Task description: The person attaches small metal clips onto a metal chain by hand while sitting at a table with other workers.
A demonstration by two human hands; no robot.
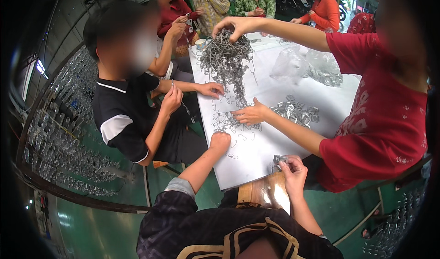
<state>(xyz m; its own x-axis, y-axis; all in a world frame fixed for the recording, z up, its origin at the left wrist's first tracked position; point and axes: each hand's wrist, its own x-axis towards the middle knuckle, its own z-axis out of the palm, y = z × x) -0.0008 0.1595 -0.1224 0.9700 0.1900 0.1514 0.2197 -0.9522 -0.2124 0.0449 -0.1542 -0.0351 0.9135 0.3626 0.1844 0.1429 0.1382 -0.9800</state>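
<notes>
My left hand (pixel 221 141) is closed at the near left part of the white table, beside loose S-shaped metal hooks (pixel 229 121). What its fingers hold, if anything, is hidden. By the table's near right edge, my right hand (pixel 294 171) pinches small grey metal clips (pixel 278 160) between thumb and fingers. Beyond, a co-worker in red lifts a large tangled bunch of wire hooks (pixel 227 50) with one hand, and the other hand lies over the loose hooks. A pile of flat metal clips (pixel 297 112) rests right of that forearm.
A white-topped table (pixel 256 167) fills the middle. Clear plastic bags (pixel 316 66) of metal parts lie at its far right. At left, a person in black (pixel 133 121) holds a hanging strand, in front of a rack of metal pieces (pixel 75 135). Several people work at the far end.
</notes>
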